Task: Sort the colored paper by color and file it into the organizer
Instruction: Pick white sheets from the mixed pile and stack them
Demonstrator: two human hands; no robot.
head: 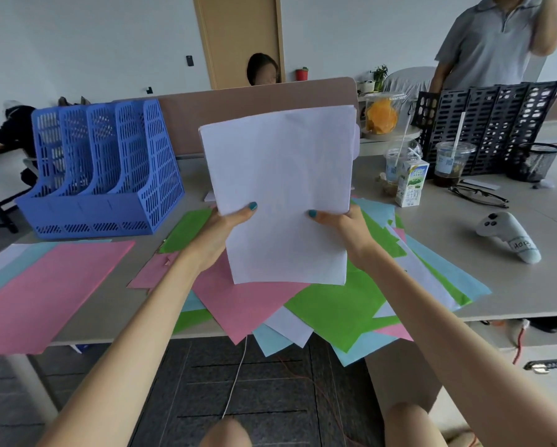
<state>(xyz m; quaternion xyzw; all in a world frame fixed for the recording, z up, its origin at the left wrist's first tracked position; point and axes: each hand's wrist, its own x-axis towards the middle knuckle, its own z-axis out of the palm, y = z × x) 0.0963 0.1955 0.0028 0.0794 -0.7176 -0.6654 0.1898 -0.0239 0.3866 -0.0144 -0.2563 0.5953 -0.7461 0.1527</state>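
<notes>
so from my feed right now: both hands are up in front of the camera holding a stack of white paper sheets [280, 175] above the beige table [464, 253], tilted back a bit so i'm looking at its face. left hand [225, 227] is pinching the lower left edge, thumb on the front and fingers hidden behind, and right hand [341, 224] is doing the same on the lower right edge, so both are clamped on the stack. underneath it there's a messy fanned pile of pink, green, light blue and white sheets [335, 304] hanging over the near table edge. off to the left lies a separate pink sheet [54, 285] on top of light blue and white ones that peek out along its left side. the blue perforated plastic file organizer [109, 175] stands at the back left of the table, well apart from the stack. on the right side i can see a small milk carton [411, 183], a clear plastic cup with a dark drink [452, 166], black-framed glasses [478, 195], a white handheld controller [506, 233] and a black plastic organizer [496, 124] at the back.
</notes>
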